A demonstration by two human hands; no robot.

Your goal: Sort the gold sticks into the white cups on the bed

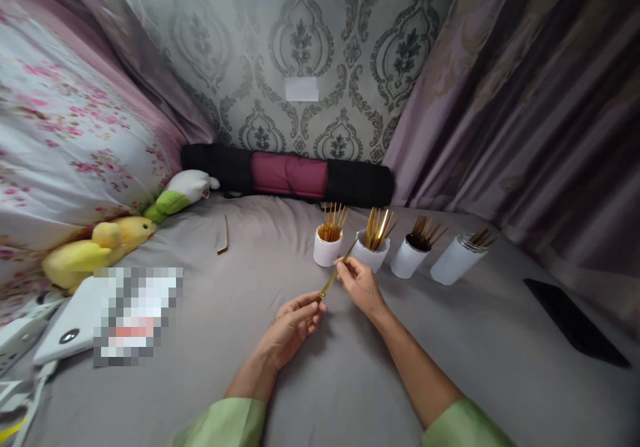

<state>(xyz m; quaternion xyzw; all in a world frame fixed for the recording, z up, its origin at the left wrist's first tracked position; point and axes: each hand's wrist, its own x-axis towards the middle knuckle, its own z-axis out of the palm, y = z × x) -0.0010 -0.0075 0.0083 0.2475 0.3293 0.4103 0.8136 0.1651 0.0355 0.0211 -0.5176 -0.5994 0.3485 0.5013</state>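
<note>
A thin gold-coloured stick [331, 282] slants between my hands above the grey sheet. Its lower end, which looks bent or clasped, is pinched in my left hand [295, 323]. Farther up, the fingertips of my right hand [361, 288] close on the same stick. Just beyond my hands stand a white cup [327, 252] and a second white cup [373, 257], both full of similar upright sticks. To the right are a third white cup [406, 261] and a taller white jar [454, 263] with more sticks. One stick with a bent end [223, 237] lies alone at the left.
A black and maroon rolled bag [290, 175] lies along the patterned wall. Plush toys [100, 243], a white device [75, 330] with a cable and a blurred-out item [140, 317] are on the left. A flat black tablet-like slab [575, 320] rests at right, near the curtain [525, 100].
</note>
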